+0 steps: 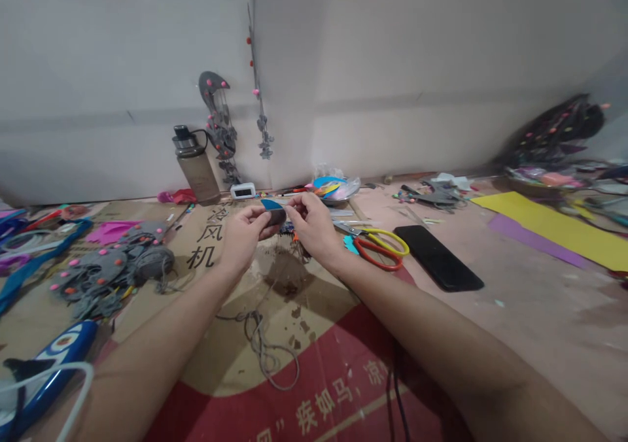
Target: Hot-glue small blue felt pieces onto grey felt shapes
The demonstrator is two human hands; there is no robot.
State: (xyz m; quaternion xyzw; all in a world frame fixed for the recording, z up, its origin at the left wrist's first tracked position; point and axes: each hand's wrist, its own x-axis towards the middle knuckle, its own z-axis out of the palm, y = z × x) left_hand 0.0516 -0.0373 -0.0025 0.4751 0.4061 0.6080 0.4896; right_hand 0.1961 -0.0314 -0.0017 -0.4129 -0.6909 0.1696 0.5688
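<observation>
head view: left hand (251,231) clamped on a dark grey piece (276,217) at mid-frame, thumb and fingers pinching it; a blue piece (271,204) sticks up from it. right hand (314,227) has its fingertips at the grey piece's right edge; can't tell if they grip it. hands nearly together, above the printed cardboard (233,367). loose grey cord (254,321) in a tangle on the cardboard, lower centre. scissors (362,234) just right of the right hand, black phone (438,259) beyond them. grey felt pieces with pink and orange balls (115,262) at mid left. bottle (199,172) upright, upper left of centre. yellow sheet (554,223) at far right.
</observation>
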